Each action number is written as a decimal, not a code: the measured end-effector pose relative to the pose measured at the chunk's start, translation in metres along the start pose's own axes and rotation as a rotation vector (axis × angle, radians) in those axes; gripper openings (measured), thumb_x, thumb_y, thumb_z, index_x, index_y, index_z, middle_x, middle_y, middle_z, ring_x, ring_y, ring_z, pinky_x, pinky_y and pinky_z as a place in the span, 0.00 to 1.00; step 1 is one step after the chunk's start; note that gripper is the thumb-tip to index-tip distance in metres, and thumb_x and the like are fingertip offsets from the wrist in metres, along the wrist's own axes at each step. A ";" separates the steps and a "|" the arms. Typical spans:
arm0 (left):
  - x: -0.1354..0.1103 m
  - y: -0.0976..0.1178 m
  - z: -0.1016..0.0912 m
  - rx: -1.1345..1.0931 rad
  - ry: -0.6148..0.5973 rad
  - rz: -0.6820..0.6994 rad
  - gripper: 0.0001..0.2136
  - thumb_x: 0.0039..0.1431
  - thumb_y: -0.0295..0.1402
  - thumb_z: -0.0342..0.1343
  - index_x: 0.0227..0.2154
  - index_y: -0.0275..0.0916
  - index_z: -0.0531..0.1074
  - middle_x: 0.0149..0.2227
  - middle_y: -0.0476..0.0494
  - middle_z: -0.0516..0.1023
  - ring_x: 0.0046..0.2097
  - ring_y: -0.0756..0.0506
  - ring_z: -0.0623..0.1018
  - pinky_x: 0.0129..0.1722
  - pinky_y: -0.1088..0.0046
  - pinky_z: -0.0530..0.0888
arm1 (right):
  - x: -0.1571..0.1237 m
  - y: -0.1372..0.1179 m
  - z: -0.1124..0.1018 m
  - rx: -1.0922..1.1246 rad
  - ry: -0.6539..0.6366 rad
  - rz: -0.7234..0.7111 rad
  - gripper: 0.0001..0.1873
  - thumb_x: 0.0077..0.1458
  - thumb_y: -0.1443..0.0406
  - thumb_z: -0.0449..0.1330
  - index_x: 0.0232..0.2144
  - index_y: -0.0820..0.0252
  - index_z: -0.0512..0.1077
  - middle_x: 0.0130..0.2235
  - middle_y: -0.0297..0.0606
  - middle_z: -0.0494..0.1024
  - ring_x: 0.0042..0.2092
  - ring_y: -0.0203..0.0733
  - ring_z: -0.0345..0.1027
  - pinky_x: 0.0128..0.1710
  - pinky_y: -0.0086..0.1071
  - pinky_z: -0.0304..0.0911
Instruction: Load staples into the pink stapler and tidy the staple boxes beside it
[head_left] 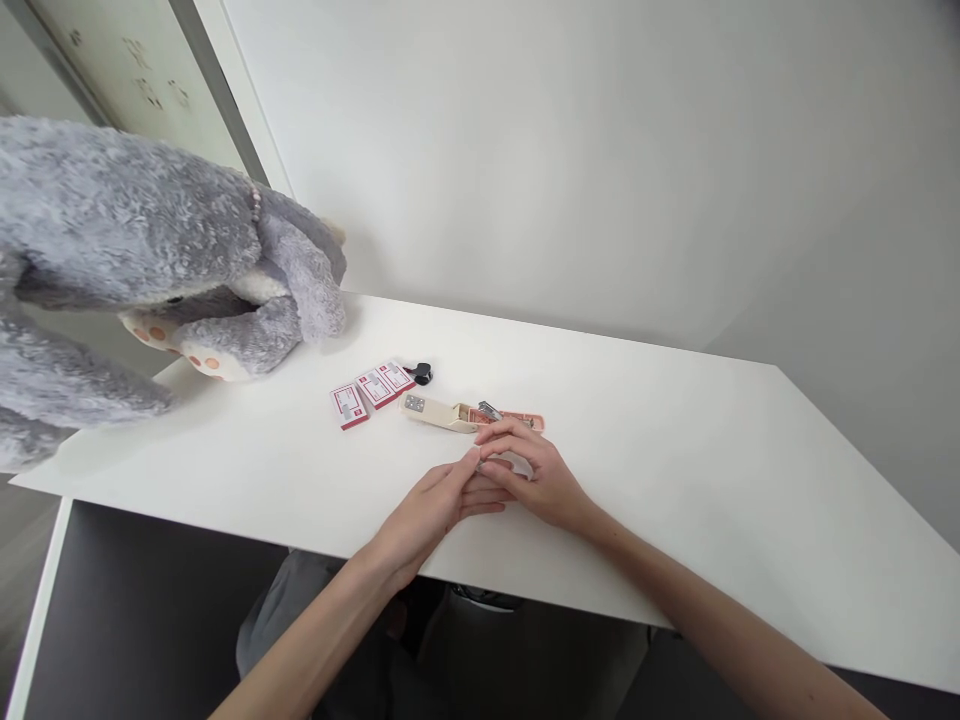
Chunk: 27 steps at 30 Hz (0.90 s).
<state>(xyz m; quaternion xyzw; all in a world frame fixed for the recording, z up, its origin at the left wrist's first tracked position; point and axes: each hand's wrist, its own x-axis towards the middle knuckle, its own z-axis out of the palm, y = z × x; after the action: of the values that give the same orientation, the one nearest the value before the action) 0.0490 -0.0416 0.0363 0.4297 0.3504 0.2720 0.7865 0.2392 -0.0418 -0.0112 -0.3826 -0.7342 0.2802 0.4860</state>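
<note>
Item: a small pale piece (pixel 516 463), its kind too small to tell, lies on the white table (pixel 675 470) just in front of the opened beige stapler (pixel 450 413). Your right hand (pixel 544 480) curls its fingers over the piece and seems to pinch it, and your left hand (pixel 431 510), fingers pressed together, meets it fingertip to fingertip. Handling, by judgement: grip lightly and low over the tabletop. Surroundings: three red-and-white boxes (pixel 373 390) and a small black object (pixel 421 374) sit near on the left, a grey plush toy (pixel 150 260) is well apart at the far left, the near edge lies under your wrists, and there is open surface to your right.
</note>
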 end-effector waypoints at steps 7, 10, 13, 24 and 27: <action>0.008 -0.005 0.003 -0.091 0.041 0.025 0.23 0.70 0.49 0.56 0.52 0.33 0.81 0.55 0.30 0.83 0.60 0.34 0.80 0.66 0.53 0.71 | -0.002 0.001 0.003 -0.174 0.130 -0.128 0.07 0.66 0.66 0.65 0.45 0.51 0.78 0.47 0.40 0.83 0.50 0.45 0.79 0.56 0.44 0.74; 0.011 -0.006 0.005 -0.103 0.029 0.052 0.23 0.71 0.49 0.56 0.52 0.33 0.81 0.55 0.30 0.83 0.60 0.33 0.79 0.66 0.52 0.71 | -0.002 0.000 0.003 -0.253 0.166 -0.201 0.09 0.67 0.69 0.63 0.47 0.51 0.78 0.48 0.41 0.83 0.51 0.46 0.79 0.58 0.46 0.73; 0.013 -0.007 0.007 -0.107 0.025 0.073 0.23 0.71 0.49 0.55 0.53 0.33 0.80 0.56 0.30 0.82 0.61 0.33 0.79 0.66 0.51 0.71 | -0.002 0.002 0.003 -0.329 0.188 -0.263 0.11 0.66 0.70 0.64 0.48 0.52 0.78 0.50 0.42 0.83 0.52 0.47 0.79 0.58 0.49 0.73; 0.015 0.006 -0.014 0.403 0.378 0.247 0.24 0.73 0.53 0.44 0.45 0.38 0.76 0.40 0.38 0.82 0.39 0.42 0.81 0.42 0.62 0.77 | 0.001 0.001 -0.003 -0.394 0.282 -0.188 0.10 0.69 0.68 0.61 0.49 0.52 0.80 0.48 0.41 0.84 0.51 0.47 0.80 0.51 0.44 0.76; 0.019 0.015 -0.041 0.833 0.768 0.498 0.18 0.72 0.48 0.45 0.42 0.40 0.73 0.40 0.41 0.80 0.38 0.42 0.78 0.40 0.64 0.73 | 0.002 0.004 -0.005 -0.367 0.319 -0.119 0.09 0.69 0.66 0.62 0.47 0.53 0.80 0.47 0.41 0.84 0.47 0.46 0.81 0.48 0.43 0.77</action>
<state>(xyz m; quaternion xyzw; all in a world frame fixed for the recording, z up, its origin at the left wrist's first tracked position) 0.0259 -0.0009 0.0274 0.6408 0.5746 0.4230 0.2834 0.2446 -0.0373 -0.0116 -0.4597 -0.7079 0.0490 0.5339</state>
